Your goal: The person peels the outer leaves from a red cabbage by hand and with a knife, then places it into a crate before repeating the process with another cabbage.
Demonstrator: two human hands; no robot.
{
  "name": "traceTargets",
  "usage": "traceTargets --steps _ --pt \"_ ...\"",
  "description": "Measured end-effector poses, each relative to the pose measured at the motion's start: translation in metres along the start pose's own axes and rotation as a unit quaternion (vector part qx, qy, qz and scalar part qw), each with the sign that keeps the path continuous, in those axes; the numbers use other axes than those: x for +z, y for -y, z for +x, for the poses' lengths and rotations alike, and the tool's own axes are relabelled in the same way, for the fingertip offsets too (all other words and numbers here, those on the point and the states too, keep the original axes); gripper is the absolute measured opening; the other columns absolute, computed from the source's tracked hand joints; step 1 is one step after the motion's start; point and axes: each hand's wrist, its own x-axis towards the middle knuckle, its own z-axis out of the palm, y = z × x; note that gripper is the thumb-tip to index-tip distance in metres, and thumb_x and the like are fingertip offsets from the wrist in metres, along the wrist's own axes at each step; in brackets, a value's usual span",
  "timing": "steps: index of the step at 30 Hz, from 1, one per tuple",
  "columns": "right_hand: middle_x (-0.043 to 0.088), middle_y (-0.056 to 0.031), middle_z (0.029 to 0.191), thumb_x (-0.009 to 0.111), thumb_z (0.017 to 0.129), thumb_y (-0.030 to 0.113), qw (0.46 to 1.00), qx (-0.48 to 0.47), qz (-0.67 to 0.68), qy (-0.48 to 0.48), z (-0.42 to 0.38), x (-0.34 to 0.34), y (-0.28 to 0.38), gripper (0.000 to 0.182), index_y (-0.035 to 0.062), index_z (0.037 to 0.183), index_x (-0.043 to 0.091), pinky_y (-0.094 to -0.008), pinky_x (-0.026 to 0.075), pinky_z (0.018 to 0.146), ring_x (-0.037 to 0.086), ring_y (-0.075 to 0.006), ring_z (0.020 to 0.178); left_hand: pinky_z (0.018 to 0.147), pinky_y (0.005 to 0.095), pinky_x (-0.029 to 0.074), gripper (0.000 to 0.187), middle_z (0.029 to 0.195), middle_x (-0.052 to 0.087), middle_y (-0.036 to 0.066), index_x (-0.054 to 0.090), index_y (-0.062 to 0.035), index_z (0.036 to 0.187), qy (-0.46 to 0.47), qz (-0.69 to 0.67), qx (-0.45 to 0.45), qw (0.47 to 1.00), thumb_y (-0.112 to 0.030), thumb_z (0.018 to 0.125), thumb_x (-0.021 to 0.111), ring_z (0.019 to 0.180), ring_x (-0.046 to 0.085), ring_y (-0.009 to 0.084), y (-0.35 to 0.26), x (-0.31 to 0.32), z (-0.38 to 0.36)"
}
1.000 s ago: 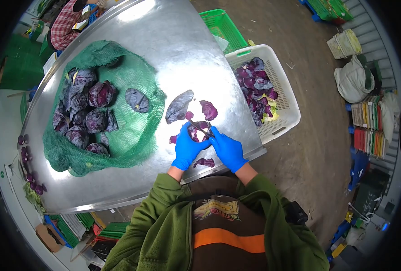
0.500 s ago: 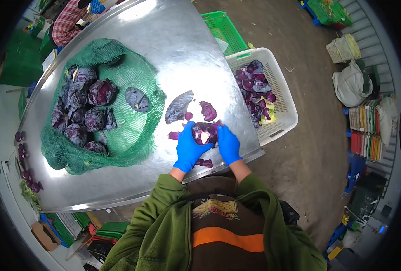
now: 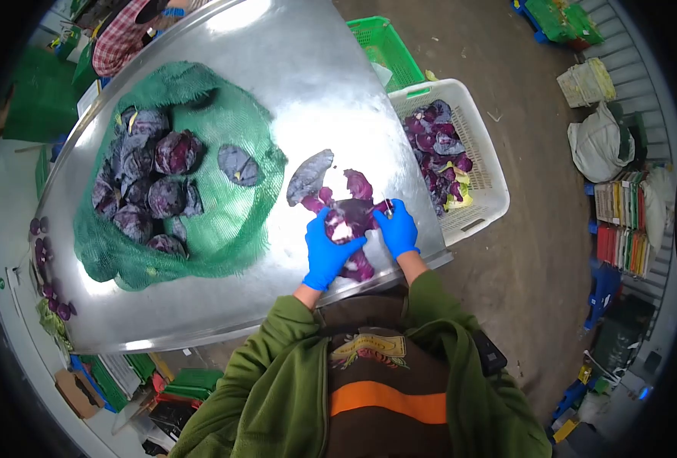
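A red cabbage [image 3: 351, 217] with a pale cut base rests near the table's front edge. My left hand [image 3: 328, 248], in a blue glove, is wrapped round its left side. At its right, my right hand [image 3: 397, 228], also gloved in blue, pinches a purple leaf [image 3: 383, 208] at the cabbage's edge. Loose leaves lie about the cabbage: a large dark one [image 3: 309, 177], a purple one [image 3: 358, 185] behind it and another [image 3: 357, 266] in front. Left of these, a green net [image 3: 232, 221] holds several red cabbages [image 3: 167, 197] and one loose leaf [image 3: 238, 165].
A white crate [image 3: 493, 183] of cabbage leaves stands beside the metal table [image 3: 308, 76], with a green crate [image 3: 401, 57] behind it. Small purple pieces [image 3: 47, 290] line the table's left edge. A person in a checked shirt [image 3: 117, 42] is at the far left.
My right hand has moved slightly right and up, away from the cabbage's side, with a leaf at its fingertips. The whole view has shifted a little.
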Motion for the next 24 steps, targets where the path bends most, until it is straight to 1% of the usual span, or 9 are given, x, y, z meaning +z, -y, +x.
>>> traceTargets --steps 3,5,6,8,11,14,21,23,24 --pt "0.069 -0.0157 0.089 0.068 0.088 0.039 0.997 -0.049 -0.007 -0.067 -0.028 -0.035 0.028 0.04 0.0096 0.115 0.059 -0.0423 0.052 0.068 0.068 -0.0336 0.08 0.096 0.0437 0.046 0.1 0.121 0.053 0.019 0.043 0.0002 0.137 0.009 -0.028 0.005 1.0 -0.037 0.059 0.093 0.111 0.055 0.033 0.007 0.002 0.004" --pt "0.068 -0.0153 0.091 0.062 0.094 0.035 0.989 -0.129 0.013 0.07 -0.047 -0.056 0.037 0.031 0.0092 0.111 0.062 -0.0427 0.051 0.067 0.067 -0.0341 0.079 0.095 0.0447 0.047 0.101 0.121 0.053 0.018 0.044 -0.003 0.139 0.012 -0.035 -0.005 0.999 -0.037 0.058 0.093 0.11 0.056 0.0333 0.007 0.0 0.008" --pt "0.068 -0.0153 0.091 0.062 0.094 0.035 0.989 -0.13 0.011 0.071 -0.054 -0.058 0.031 0.031 0.0092 0.111 0.062 -0.0427 0.051 0.067 0.067 -0.0341 0.079 0.095 0.0447 0.047 0.101 0.121 0.053 0.018 0.044 -0.003 0.139 0.011 -0.036 -0.006 0.999 -0.037 0.058 0.093 0.11 0.056 0.0333 0.003 -0.002 0.01" --pt "0.068 -0.0148 0.091 0.057 0.097 0.03 0.971 -0.22 -0.038 0.083 -0.067 -0.066 0.02 0.024 0.0088 0.106 0.065 -0.0425 0.051 0.065 0.066 -0.0349 0.077 0.095 0.0445 0.048 0.101 0.12 0.052 0.018 0.044 -0.005 0.139 0.032 -0.015 -0.025 0.999 -0.037 0.057 0.093 0.11 0.056 0.0331 0.001 -0.003 0.012" --pt "0.068 -0.0117 0.089 0.055 0.097 0.031 0.96 -0.257 -0.068 0.082 -0.073 -0.076 0.019 0.022 0.0117 0.096 0.065 -0.0424 0.051 0.059 0.066 -0.0339 0.073 0.095 0.0444 0.048 0.101 0.119 0.052 0.018 0.044 -0.0068 0.14 0.036 -0.014 -0.021 0.999 -0.037 0.057 0.093 0.11 0.056 0.0329 -0.001 -0.004 0.014" --pt "0.067 -0.0101 0.084 0.055 0.097 0.031 0.953 -0.282 -0.085 0.063 -0.071 -0.078 0.019 0.021 0.0121 0.095 0.064 -0.0424 0.05 0.056 0.065 -0.0329 0.069 0.095 0.0438 0.048 0.101 0.119 0.052 0.019 0.044 -0.0074 0.14 0.047 -0.022 -0.021 0.998 -0.036 0.057 0.094 0.11 0.056 0.0327 0.001 -0.004 0.016" --pt "0.065 -0.0101 0.078 0.053 0.097 0.031 0.951 -0.265 -0.157 0.023 -0.075 -0.072 0.014 0.022 0.0121 0.09 0.062 -0.0433 0.05 0.054 0.064 -0.0328 0.064 0.095 0.0434 0.048 0.102 0.122 0.051 0.019 0.043 -0.0085 0.141 0.067 -0.018 -0.028 0.997 -0.035 0.056 0.093 0.109 0.055 0.0327 -0.001 -0.006 0.02" --pt "0.065 -0.0118 0.077 0.052 0.098 0.032 0.959 -0.176 -0.224 0.006 -0.07 -0.068 -0.005 0.023 0.0128 0.091 0.063 -0.0444 0.05 0.056 0.065 -0.0341 0.067 0.095 0.0444 0.047 0.102 0.122 0.051 0.018 0.043 -0.0091 0.142 0.065 0.008 -0.01 0.998 -0.036 0.057 0.093 0.11 0.054 0.0334 -0.001 -0.006 0.014" --pt "0.065 -0.0118 0.077 0.052 0.098 0.032 0.958 -0.177 -0.224 0.005 -0.065 -0.065 -0.015 0.023 0.0128 0.091 0.063 -0.0444 0.05 0.056 0.065 -0.0341 0.067 0.095 0.0454 0.046 0.102 0.122 0.05 0.018 0.043 -0.0096 0.142 0.062 0.035 0.006 0.997 -0.036 0.057 0.092 0.111 0.053 0.034 0.0 -0.005 0.012"
